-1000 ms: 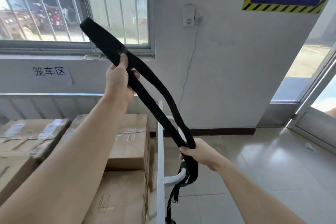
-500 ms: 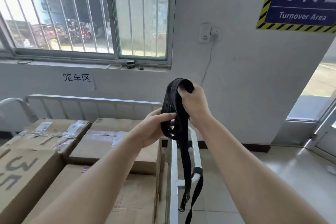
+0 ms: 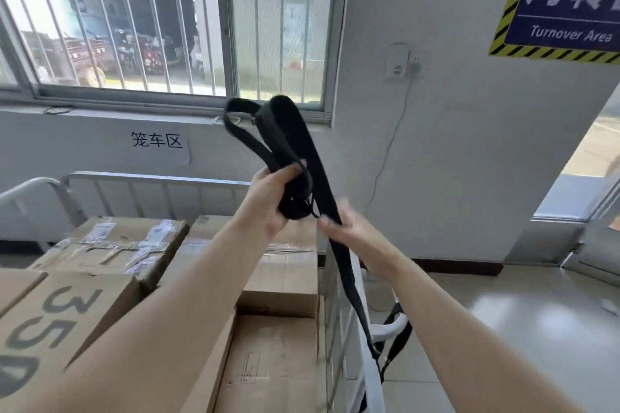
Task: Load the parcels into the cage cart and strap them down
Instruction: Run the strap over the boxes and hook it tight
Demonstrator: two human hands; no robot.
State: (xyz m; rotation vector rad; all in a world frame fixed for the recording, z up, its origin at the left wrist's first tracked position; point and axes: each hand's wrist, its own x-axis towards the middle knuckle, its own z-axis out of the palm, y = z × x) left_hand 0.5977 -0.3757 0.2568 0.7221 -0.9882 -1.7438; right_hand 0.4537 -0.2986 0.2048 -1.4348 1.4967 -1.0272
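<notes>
A black webbing strap (image 3: 295, 137) is gathered into loops above the cart. My left hand (image 3: 268, 201) grips the bunched loops at chest height. My right hand (image 3: 349, 231), just below and to the right, pinches the single run of strap that drops to the white cage cart's right side rail (image 3: 375, 375), where the strap's end is looped around a rail end. Several brown cardboard parcels (image 3: 278, 282) lie packed inside the cart, one marked "35" (image 3: 63, 315) at the front left.
The cart's white back rail (image 3: 161, 178) stands against a wall under a barred window (image 3: 167, 20). A blue "Turnover Area" sign (image 3: 570, 0) hangs at the upper right. Tiled floor (image 3: 503, 318) and a doorway (image 3: 590, 157) lie to the right.
My right hand has let go of the top of the loops and slid down the strap. The left hand now holds the bundle, which has risen and spread a little.
</notes>
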